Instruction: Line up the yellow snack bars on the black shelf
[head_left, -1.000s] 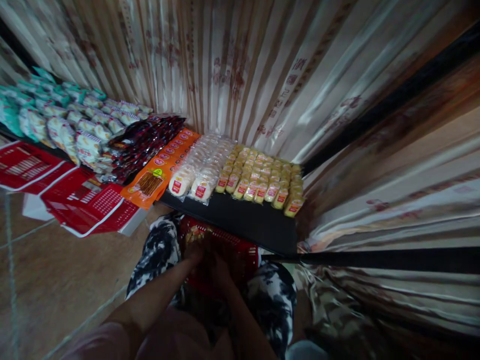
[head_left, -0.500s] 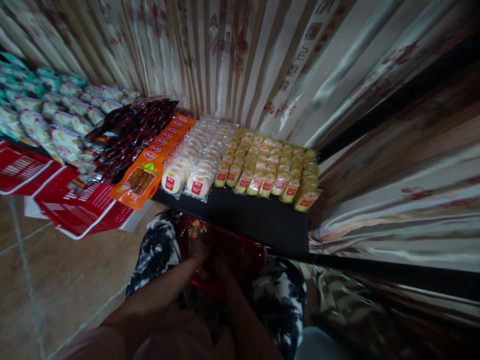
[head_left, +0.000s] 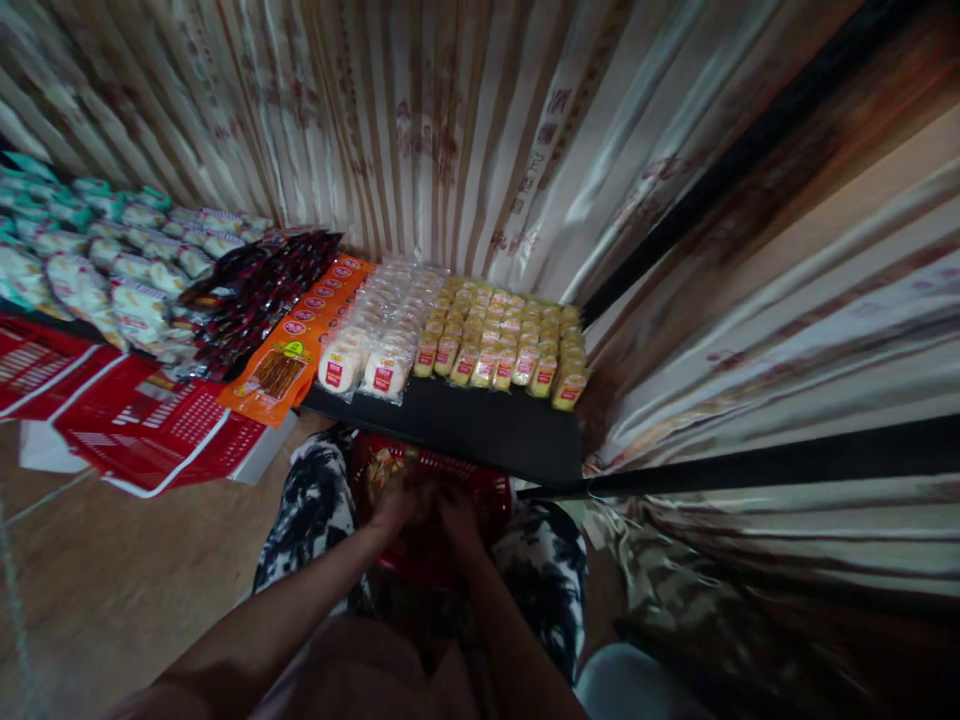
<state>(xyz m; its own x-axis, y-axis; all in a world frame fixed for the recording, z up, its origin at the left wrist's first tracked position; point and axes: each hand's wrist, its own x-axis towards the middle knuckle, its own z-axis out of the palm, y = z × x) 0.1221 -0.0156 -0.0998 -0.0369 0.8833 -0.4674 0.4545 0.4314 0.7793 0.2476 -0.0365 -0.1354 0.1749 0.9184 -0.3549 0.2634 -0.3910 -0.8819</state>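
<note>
Between my knees, under the shelf's front edge, stands a red plastic basket (head_left: 491, 490). Over it my left hand (head_left: 403, 498) and my right hand (head_left: 456, 512) are close together, fingers curled inward. What they hold is too dark to make out. Small wrapped snacks (head_left: 381, 472) lie in the basket just left of my left hand. On the black shelf (head_left: 480, 425) above stand rows of yellow wrapped cakes (head_left: 502, 345). Left of these are clear-wrapped round white crackers (head_left: 384, 375) in two rows, then an orange snack bag (head_left: 277, 375).
Dark red packets (head_left: 259, 295) and white-and-green packets (head_left: 97, 250) fill the shelf's left part. Red baskets (head_left: 157, 420) stand below it on the tiled floor (head_left: 150, 560). A patterned curtain (head_left: 435, 130) hangs behind, with black bars (head_left: 750, 465) at right.
The view has shifted, so the shelf's right end sits further left. My hands show more clearly over the basket, close together. The rows on the shelf look unchanged.
</note>
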